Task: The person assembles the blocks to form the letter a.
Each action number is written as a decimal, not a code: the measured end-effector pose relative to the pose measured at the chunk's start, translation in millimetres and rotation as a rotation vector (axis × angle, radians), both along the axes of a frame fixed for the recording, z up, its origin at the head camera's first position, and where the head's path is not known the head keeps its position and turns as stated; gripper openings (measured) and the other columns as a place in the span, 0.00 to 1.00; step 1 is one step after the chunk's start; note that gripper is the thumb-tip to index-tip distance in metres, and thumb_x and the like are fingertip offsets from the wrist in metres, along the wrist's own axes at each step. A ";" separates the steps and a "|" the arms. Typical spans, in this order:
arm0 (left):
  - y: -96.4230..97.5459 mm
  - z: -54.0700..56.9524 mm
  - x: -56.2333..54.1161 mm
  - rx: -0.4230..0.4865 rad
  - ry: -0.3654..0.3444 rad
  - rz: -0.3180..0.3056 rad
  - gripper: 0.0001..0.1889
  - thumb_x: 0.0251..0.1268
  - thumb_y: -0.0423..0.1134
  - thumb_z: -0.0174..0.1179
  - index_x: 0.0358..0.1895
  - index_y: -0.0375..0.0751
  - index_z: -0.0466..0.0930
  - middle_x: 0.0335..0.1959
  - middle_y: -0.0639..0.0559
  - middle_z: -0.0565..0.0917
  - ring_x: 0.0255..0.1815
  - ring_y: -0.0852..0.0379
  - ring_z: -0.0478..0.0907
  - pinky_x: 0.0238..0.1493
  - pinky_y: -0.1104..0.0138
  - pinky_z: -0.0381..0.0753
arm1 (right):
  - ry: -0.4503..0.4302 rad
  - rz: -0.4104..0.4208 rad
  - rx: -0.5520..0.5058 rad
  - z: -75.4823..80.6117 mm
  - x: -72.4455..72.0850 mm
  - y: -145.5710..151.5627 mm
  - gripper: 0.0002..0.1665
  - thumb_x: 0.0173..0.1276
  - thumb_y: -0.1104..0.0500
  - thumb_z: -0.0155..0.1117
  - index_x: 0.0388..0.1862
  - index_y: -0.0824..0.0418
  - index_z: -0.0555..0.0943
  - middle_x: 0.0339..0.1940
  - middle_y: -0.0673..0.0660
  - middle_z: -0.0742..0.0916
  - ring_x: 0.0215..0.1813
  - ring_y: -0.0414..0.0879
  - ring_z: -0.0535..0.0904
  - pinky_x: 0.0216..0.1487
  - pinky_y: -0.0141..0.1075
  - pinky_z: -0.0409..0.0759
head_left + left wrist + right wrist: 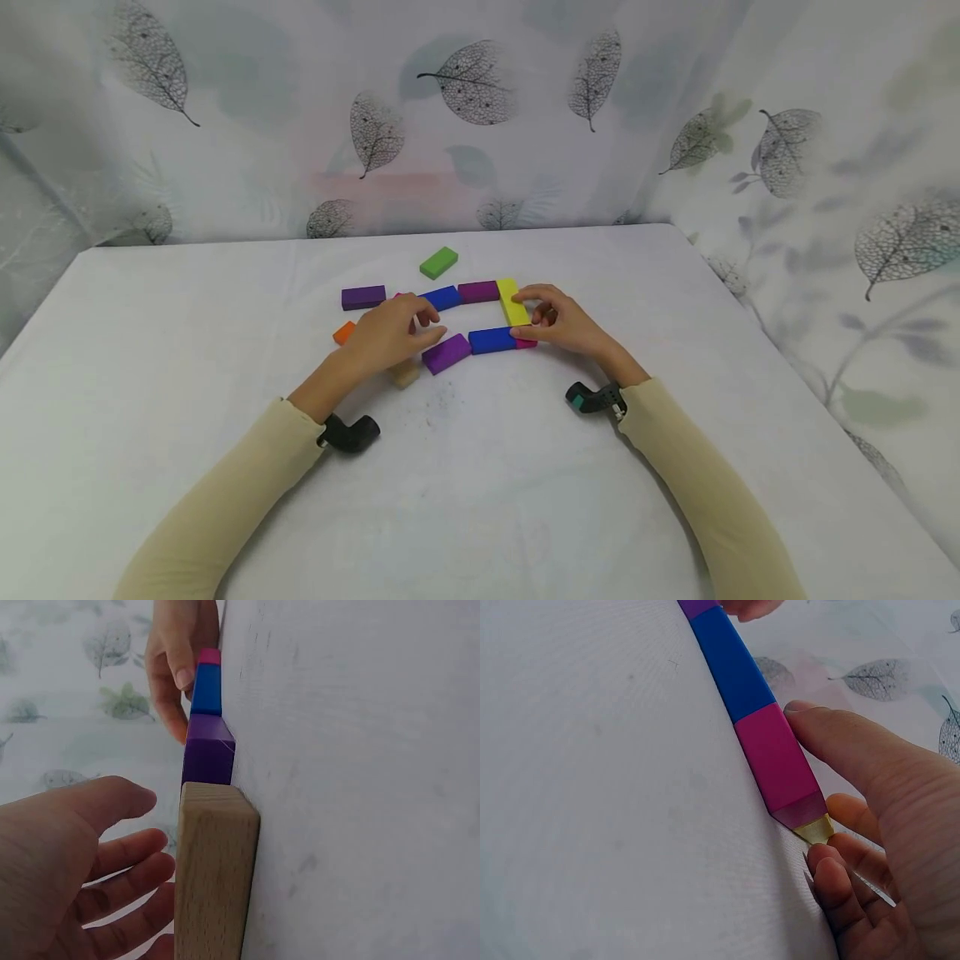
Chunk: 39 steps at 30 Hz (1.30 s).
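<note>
Right hand [558, 321] — thumb on pink block [778, 760]

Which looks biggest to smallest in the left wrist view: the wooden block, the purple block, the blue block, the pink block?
1. wooden block
2. purple block
3. blue block
4. pink block
Nearness to the camera drives this order; true sizes may be alike.

Coloured blocks [491, 339] lie on the white table [480, 500].

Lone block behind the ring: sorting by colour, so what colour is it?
Green block, clearest in the head view.
</note>
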<state>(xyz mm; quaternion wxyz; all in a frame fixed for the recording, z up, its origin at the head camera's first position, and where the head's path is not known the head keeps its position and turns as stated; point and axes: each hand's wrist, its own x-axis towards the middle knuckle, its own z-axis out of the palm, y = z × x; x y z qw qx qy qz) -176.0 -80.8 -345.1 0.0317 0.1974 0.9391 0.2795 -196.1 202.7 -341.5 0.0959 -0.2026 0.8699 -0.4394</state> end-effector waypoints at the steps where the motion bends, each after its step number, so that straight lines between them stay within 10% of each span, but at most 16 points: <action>1: -1.0 -0.9 -1.6 0.004 0.015 0.002 0.15 0.66 0.48 0.62 0.47 0.42 0.82 0.42 0.49 0.82 0.41 0.53 0.77 0.39 0.62 0.79 | 0.001 0.002 0.001 -0.4 -0.3 -0.1 0.31 0.63 0.64 0.70 0.63 0.71 0.73 0.64 0.67 0.71 0.41 0.52 0.70 0.39 0.29 0.68; 11: -6.0 -12.5 -20.9 -0.002 0.150 0.037 0.16 0.64 0.43 0.63 0.50 0.38 0.81 0.53 0.42 0.79 0.60 0.41 0.68 0.65 0.50 0.66 | 0.002 0.040 -0.041 -6.4 -3.6 0.2 0.30 0.62 0.66 0.69 0.62 0.72 0.72 0.60 0.68 0.72 0.39 0.50 0.69 0.37 0.28 0.67; 39: 2.2 -16.8 -37.5 -0.071 0.109 0.112 0.20 0.66 0.44 0.61 0.58 0.40 0.76 0.52 0.42 0.80 0.52 0.45 0.73 0.57 0.51 0.68 | -0.008 0.017 -0.036 -2.2 -1.1 2.1 0.30 0.63 0.66 0.69 0.63 0.72 0.73 0.61 0.67 0.71 0.41 0.55 0.70 0.38 0.29 0.67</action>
